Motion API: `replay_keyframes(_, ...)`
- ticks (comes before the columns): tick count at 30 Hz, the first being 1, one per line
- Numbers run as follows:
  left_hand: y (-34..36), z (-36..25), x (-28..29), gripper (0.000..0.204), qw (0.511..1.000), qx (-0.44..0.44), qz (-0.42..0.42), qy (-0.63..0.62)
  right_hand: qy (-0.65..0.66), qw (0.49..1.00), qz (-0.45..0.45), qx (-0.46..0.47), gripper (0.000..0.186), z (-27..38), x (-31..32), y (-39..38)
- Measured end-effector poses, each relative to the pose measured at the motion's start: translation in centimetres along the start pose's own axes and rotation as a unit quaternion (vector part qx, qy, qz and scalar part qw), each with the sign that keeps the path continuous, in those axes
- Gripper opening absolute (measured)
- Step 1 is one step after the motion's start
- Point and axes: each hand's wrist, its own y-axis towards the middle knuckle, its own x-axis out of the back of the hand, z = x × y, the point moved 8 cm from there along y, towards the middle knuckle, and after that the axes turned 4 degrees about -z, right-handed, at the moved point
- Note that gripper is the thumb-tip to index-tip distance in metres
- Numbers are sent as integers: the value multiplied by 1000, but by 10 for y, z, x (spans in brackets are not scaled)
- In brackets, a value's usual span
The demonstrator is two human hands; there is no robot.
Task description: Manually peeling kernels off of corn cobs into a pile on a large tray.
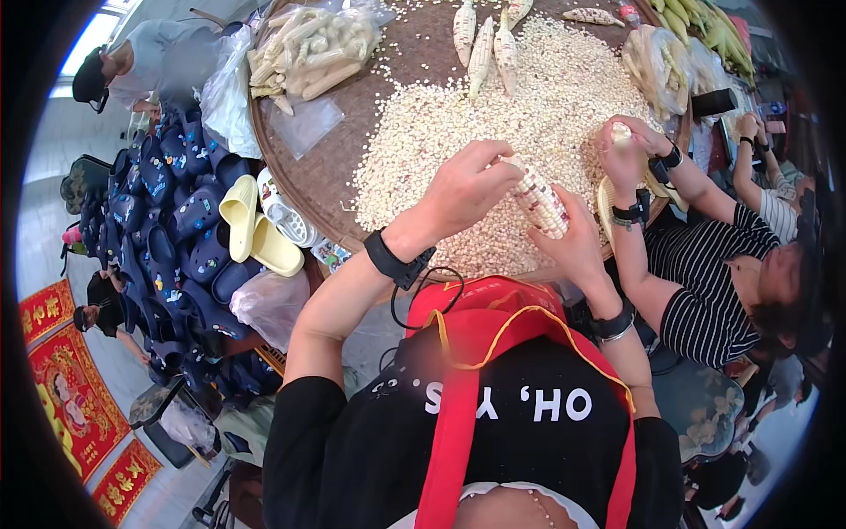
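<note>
An ear of corn point(539, 203), pale with dark red kernels, is tilted between my hands above a heap of loose corn kernels point(432, 132). My right hand point(577, 242) is closed round its lower right part. At the upper left end, the bent fingers of my left hand point(467, 187) press against the ear; the thumb is partly hidden. The heap covers much of a large round brown tray point(304, 181). Several whole ears point(480, 57) lie on the kernels at the far side.
A co-worker's hands point(627, 150) hold a corn piece close on my right. Bagged cobs point(322, 53) lie at the tray's far left; another bag point(659, 66) and husked corn point(705, 26) are far right. Dark blue clogs point(167, 212) and yellow slippers point(264, 234) are piled left.
</note>
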Motion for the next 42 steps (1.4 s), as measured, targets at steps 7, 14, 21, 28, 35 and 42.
replay_keyframes(7,-3,-6,9,17,994,-60,18,86,0,1000,-12,7,62,-3,2,0)
replay_keyframes(14,4,24,-2,21,969,214,48,-114,8,1000,-10,11,66,5,2,5)
replay_keyframes(21,0,30,-11,25,930,304,80,-192,-39,995,-56,74,67,17,6,3)
replay_keyframes(28,3,31,-15,28,950,232,100,-183,-3,998,-28,53,65,11,7,4)
replay_keyframes(35,0,34,-15,19,907,320,61,-266,-31,994,-63,89,70,17,8,5)
replay_keyframes(42,-3,33,-16,18,901,324,85,-275,-72,995,-13,74,71,18,3,6)
